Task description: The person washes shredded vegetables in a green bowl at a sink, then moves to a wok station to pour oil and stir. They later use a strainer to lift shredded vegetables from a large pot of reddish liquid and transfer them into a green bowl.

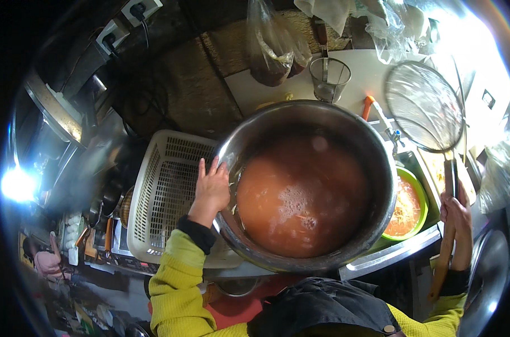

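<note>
A large metal basin holds reddish-orange liquid with pale foam on its surface. My left hand rests on the basin's left rim, fingers spread, gripping nothing else. My right hand is closed around the handle of a round mesh skimmer, whose net is raised, slightly blurred, above the counter at the upper right. Right of the basin, a green bowl with orange-yellow shreds in liquid sits in the sink. A white slotted plastic basket stands against the basin's left side.
A blue-handled tap with an orange end stands behind the sink. A small mesh strainer and a clear plastic bag are beyond the basin. Pans and white eggs lie at left; a person in pink is farther off.
</note>
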Motion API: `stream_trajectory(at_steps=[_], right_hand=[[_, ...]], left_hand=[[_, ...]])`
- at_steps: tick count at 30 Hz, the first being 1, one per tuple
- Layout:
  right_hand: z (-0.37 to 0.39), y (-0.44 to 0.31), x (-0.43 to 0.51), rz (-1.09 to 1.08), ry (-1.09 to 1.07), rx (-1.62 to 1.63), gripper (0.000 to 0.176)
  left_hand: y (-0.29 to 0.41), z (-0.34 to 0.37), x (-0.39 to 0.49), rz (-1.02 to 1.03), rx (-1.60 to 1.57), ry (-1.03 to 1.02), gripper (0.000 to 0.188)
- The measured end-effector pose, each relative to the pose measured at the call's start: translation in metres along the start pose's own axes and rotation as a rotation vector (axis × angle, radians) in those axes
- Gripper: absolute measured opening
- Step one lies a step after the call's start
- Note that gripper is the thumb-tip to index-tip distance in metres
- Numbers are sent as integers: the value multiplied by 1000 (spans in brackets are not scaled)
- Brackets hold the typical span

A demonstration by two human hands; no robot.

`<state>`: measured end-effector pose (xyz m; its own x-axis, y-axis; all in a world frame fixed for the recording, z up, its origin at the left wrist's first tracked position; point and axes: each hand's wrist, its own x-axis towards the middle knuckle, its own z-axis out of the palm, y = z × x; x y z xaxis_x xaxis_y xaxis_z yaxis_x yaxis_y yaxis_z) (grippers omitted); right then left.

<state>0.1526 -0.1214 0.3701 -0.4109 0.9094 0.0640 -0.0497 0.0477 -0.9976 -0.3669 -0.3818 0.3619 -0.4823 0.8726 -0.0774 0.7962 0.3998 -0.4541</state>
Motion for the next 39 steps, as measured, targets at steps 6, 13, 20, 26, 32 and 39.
stream_trajectory(at_steps=[6, 13, 20, 26, 32, 39], right_hand=[[122, -22, 66, 111, -435, -290, 68], [235, 4, 134, -623, -651, -1241, 62], [307, 31, 152, -737, -616, -1827, 53], [263, -7, 184, -637, -833, -1945, 23], [207, -40, 155, 349, -903, -1724, 22], [238, -15, 96, 686, -1136, -1214, 19]], left_hand=[[28, -4, -5, 143, 92, -345, 37], [26, -8, -75, 81, -632, 101, 34], [48, 9, -71, -253, -902, 344, 30], [57, 8, -73, -320, -762, 500, 26], [58, 5, -71, -347, -860, 518, 25], [59, 4, -71, -366, -860, 541, 22]])
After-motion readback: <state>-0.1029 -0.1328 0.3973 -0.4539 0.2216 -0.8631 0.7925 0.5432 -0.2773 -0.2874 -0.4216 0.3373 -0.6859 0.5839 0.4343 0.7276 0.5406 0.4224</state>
